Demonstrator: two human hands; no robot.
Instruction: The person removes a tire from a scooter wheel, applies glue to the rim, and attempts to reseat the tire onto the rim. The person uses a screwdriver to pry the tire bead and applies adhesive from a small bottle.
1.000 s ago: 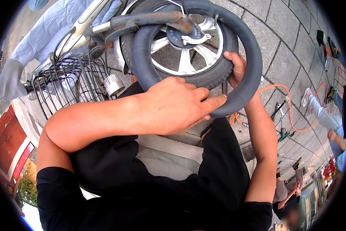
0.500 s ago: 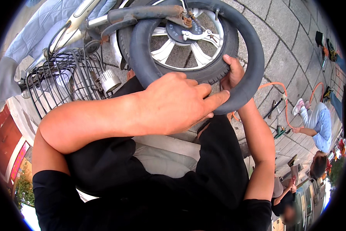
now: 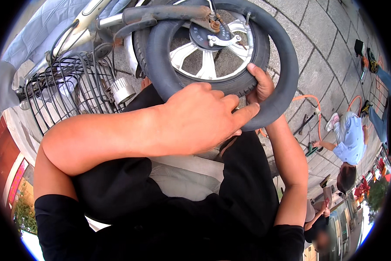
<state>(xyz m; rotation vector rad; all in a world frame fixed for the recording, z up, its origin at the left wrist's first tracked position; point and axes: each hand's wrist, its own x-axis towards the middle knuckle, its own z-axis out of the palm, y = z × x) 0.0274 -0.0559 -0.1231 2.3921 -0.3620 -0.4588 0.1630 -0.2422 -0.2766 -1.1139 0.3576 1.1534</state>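
Note:
A black inner tube (image 3: 287, 69) hangs in a loose ring in front of a wheel with white spokes (image 3: 206, 65) and a black tire (image 3: 230, 82). My left hand (image 3: 204, 117) is closed on the near part of the tube, its index finger lying across the rubber. From behind the tube, my right hand (image 3: 261, 89) comes up inside the ring and curls at its inner edge. The right thumb points up beside the tire; the other right fingers are partly hidden. A metal valve stem (image 3: 247, 18) sticks out of the tube at the top.
At left stand a black wire basket (image 3: 69, 91) and a frame with a quilted blue cover (image 3: 38, 48). An orange hose (image 3: 319, 117) and tools (image 3: 306, 124) lie on the paving at right. Near them crouches a person in light blue (image 3: 350, 139); other people are farther off.
My hands keep nearly the same hold, while the right thumb shifts slightly left. At right, the person in light blue has turned and leaned, one arm reaching toward the tools.

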